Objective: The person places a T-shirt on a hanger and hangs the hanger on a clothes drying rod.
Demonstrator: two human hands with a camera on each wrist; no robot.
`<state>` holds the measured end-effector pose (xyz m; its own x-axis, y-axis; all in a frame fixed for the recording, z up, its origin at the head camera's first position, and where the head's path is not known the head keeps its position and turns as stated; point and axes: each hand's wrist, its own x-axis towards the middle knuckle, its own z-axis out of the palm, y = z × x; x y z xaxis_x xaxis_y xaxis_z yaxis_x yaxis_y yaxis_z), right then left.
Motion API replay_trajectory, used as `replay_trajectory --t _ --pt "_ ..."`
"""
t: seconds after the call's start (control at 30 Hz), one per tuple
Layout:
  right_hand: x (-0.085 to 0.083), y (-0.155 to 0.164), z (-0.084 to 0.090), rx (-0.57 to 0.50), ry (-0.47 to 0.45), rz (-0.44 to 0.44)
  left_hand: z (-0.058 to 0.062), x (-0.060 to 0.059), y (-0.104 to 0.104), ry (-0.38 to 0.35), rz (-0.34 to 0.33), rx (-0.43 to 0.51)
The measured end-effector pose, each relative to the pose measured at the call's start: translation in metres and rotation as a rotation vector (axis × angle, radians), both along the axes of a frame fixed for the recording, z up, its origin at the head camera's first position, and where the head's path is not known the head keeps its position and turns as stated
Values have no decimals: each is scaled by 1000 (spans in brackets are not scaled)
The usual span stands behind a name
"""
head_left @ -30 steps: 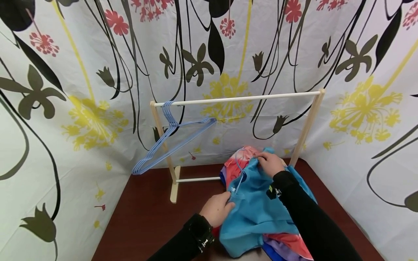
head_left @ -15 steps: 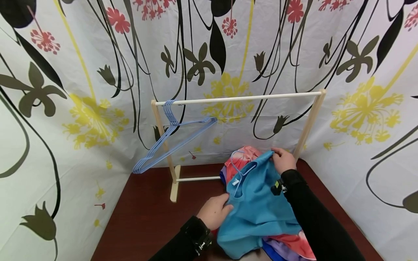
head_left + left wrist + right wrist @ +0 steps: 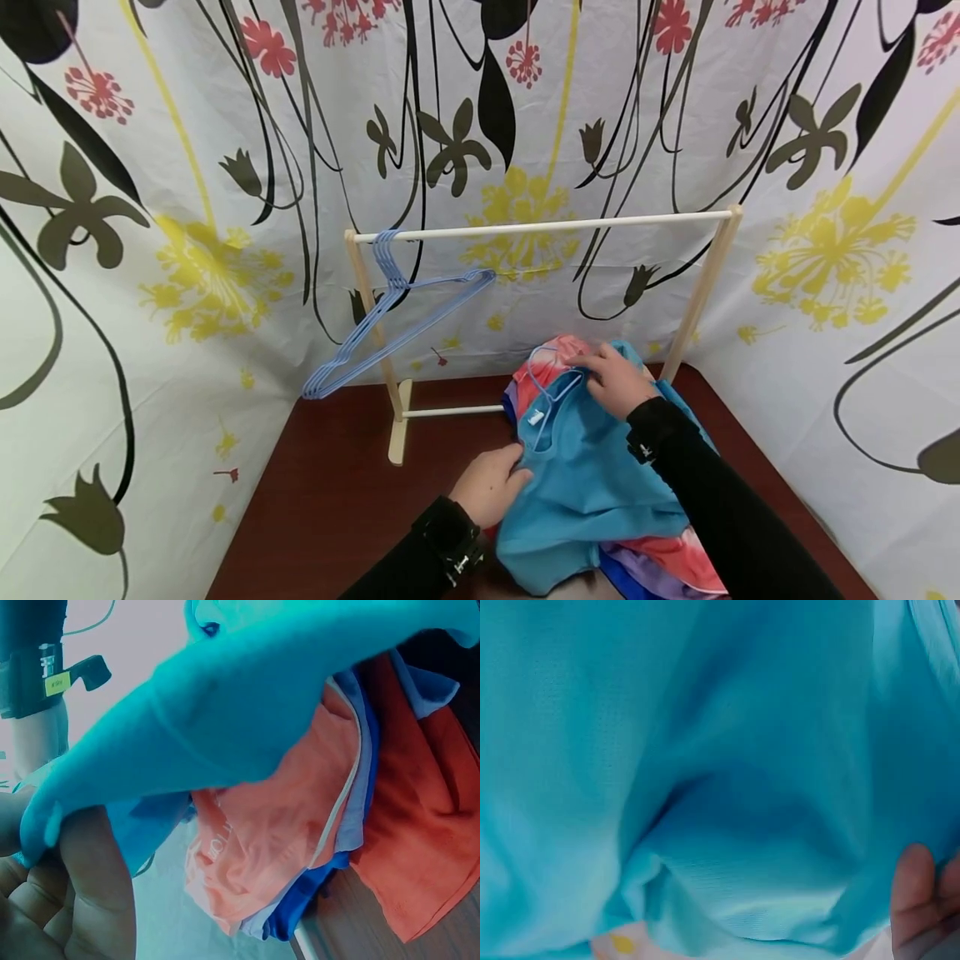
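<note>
Your left hand is pinching a fold of the blue shirt, fingers curled round the cloth at its left edge; the left wrist view is showing this plainly, with the fabric bunched between thumb and fingers. Your right hand is lying on the shirt's collar end, fingers bent down onto the cloth beside the blue hanger that is poking out of the neck. You are touching the shirt there, but whether you are gripping cloth or wire I cannot tell: the head view is hiding the fingertips, and the right wrist view is filling almost wholly with blue fabric, with only two fingertips showing at its lower right corner.

The shirt is lying on top of the clothes pile toward the back right of the counter, just in front of the wooden rack. The left wrist view is showing orange, pale blue and dark blue garments under the shirt, layers that the head view is mostly hiding. More blue hangers are hanging at the rack's left end, seen only in the head view.
</note>
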<state>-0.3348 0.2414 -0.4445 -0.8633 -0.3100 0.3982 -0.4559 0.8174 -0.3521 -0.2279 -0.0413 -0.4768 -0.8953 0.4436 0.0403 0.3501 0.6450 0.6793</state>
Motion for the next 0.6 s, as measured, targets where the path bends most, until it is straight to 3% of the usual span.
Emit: replay_trajectory --t 0.13,0.4,0.6 --pt "3 -9 3 62 15 20 1 1 -1 -12 12 12" --pt "0 -3 3 50 -6 -13 1 4 -1 -23 37 -18" --pt "-3 1 11 35 -2 -13 -4 6 -2 -56 17 -47"
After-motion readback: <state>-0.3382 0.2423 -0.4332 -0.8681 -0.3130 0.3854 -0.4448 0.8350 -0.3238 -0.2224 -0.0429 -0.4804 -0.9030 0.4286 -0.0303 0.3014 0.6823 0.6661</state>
